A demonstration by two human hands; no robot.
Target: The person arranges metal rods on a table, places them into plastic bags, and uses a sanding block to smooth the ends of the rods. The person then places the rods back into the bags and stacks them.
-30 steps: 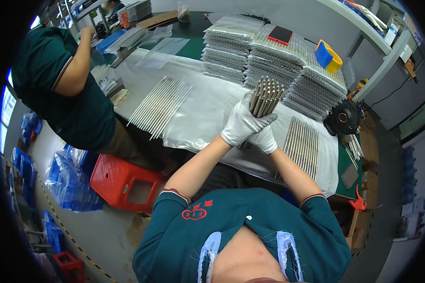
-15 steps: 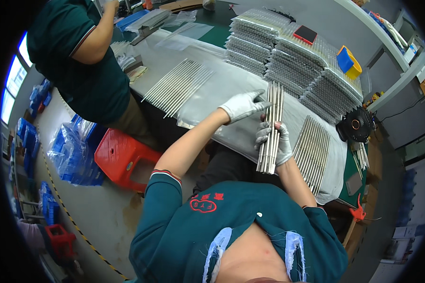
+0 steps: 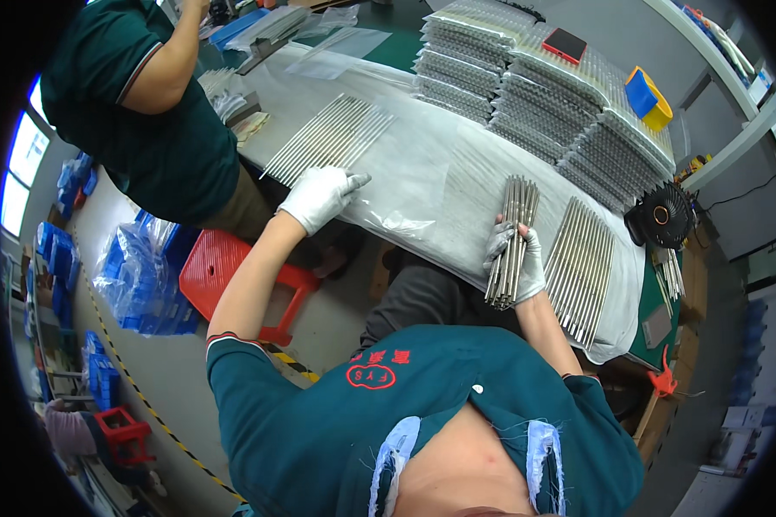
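The right hand [image 3: 516, 258] has its grip closed around a bundle of metal rods [image 3: 509, 241], held upright at the near edge of the counter [image 3: 440, 185], beside a fanned row of rods [image 3: 580, 267] lying flat. The left hand [image 3: 317, 196] rests open and empty on the plastic sheet [image 3: 422, 172], near another loose row [image 3: 328, 138]. It looks like a sorting-and-laying step; the bundle probably needs steadying with both hands before spreading.

2 gloved hands [image 3: 323, 196], 1 rod bundle [image 3: 510, 241], 1 fan [image 3: 661, 215], 2 red stools [image 3: 233, 280].
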